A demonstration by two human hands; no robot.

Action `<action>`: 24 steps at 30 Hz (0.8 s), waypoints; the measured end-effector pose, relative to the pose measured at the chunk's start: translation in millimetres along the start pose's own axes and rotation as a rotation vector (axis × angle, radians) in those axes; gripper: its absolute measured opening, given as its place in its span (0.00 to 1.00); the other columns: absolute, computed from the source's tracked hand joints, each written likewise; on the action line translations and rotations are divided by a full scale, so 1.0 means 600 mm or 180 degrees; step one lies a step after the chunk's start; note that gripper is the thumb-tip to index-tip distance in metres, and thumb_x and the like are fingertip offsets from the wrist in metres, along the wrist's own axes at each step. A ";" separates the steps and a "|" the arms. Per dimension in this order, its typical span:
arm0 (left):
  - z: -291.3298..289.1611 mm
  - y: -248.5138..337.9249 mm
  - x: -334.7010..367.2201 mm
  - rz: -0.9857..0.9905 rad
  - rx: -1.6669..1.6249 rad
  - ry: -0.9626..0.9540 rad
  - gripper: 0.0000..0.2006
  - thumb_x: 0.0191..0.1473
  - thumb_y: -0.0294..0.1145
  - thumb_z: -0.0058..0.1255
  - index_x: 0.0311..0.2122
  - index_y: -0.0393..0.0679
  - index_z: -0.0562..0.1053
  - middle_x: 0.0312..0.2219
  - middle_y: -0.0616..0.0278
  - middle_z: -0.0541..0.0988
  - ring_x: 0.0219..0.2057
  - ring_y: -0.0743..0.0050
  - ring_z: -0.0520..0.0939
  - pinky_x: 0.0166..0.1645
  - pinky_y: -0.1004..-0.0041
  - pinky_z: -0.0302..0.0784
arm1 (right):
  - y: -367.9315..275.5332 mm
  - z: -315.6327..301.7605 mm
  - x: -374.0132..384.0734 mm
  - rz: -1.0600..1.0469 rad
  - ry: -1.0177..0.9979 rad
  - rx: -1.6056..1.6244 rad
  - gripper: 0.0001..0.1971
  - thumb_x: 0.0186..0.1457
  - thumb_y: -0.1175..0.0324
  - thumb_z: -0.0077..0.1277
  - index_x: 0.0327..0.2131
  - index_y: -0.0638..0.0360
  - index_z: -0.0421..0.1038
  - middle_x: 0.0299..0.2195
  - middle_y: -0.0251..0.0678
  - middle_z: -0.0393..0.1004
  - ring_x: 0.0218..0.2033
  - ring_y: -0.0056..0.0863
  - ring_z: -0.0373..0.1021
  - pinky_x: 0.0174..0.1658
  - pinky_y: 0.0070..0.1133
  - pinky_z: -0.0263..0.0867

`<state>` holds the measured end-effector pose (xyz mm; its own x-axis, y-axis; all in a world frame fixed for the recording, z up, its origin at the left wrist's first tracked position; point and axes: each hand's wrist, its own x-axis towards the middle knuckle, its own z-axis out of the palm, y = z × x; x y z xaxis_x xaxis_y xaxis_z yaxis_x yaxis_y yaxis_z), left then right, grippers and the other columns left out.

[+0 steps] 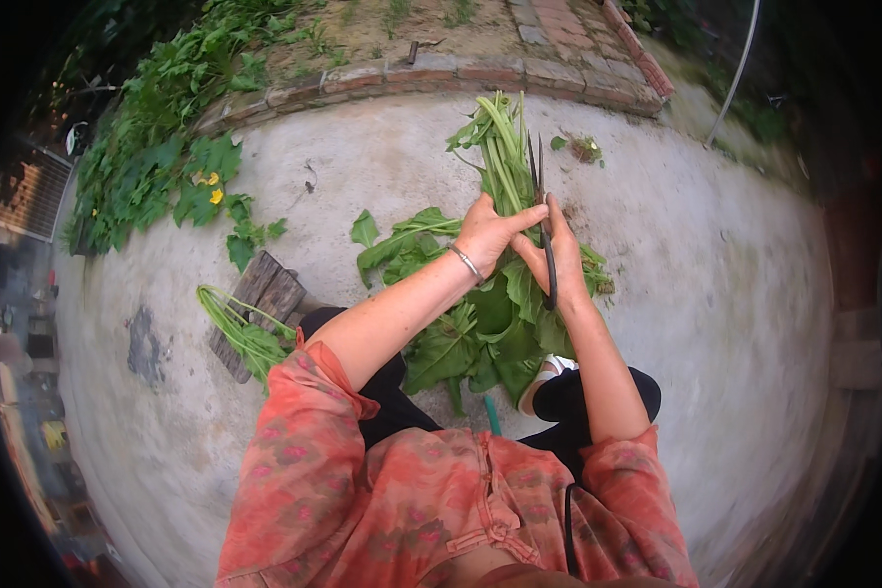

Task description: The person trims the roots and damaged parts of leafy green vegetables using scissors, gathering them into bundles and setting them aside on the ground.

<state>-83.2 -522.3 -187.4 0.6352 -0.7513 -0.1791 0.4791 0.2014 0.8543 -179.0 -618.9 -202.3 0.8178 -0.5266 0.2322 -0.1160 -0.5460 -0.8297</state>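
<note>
My left hand (pixel 492 233) is closed round a bunch of leafy greens (pixel 505 157), whose pale green stalks point away from me. Against the right side of the bunch, my right hand (pixel 556 257) grips a pair of dark scissors (pixel 536 167). Their blades point away from me along the stalks and look slightly parted; one handle loop shows below my right thumb. The two thumbs lie close together. Beneath my hands, broad green leaves (pixel 461 343) spread over the ground between my legs, partly hidden by my arms.
Left of me, a weathered wooden block (pixel 265 289) lies with cut greens (pixel 250 338) over it. A low brick edging (pixel 421 71) borders a soil bed ahead. Leafy vines (pixel 201 181) with yellow flowers reach in from the left. A small clump of trimmings (pixel 586 149) rests on the concrete (pixel 725 343).
</note>
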 end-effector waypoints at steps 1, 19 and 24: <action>0.002 0.004 -0.001 0.0095 0.0050 0.0015 0.21 0.47 0.30 0.63 0.45 0.36 0.69 0.37 0.60 0.78 0.38 0.74 0.78 0.46 0.73 0.73 | 0.004 0.002 -0.001 0.0030 0.0115 0.0323 0.37 0.48 0.67 0.62 0.58 0.71 0.55 0.46 0.48 0.72 0.47 0.33 0.70 0.51 0.26 0.65; -0.023 -0.023 -0.011 0.0539 0.3123 0.0481 0.29 0.35 0.36 0.63 0.44 0.35 0.67 0.32 0.44 0.79 0.35 0.49 0.81 0.42 0.62 0.76 | -0.026 -0.042 0.032 0.0542 0.1036 0.1753 0.17 0.53 0.70 0.58 0.42 0.61 0.63 0.30 0.32 0.71 0.31 0.19 0.68 0.35 0.20 0.66; -0.001 -0.011 -0.023 0.0163 0.3388 0.0289 0.34 0.35 0.35 0.63 0.50 0.39 0.61 0.35 0.45 0.78 0.38 0.49 0.80 0.42 0.61 0.76 | -0.009 -0.061 0.033 0.0686 0.1170 0.1757 0.14 0.52 0.74 0.57 0.40 0.63 0.63 0.25 0.31 0.70 0.23 0.19 0.66 0.26 0.19 0.64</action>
<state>-95.0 -513.0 -190.7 0.7033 -0.6990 -0.1293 -0.2967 -0.4538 0.8402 -182.8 -650.0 -174.7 0.5536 -0.8256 0.1092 0.1288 -0.0447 -0.9907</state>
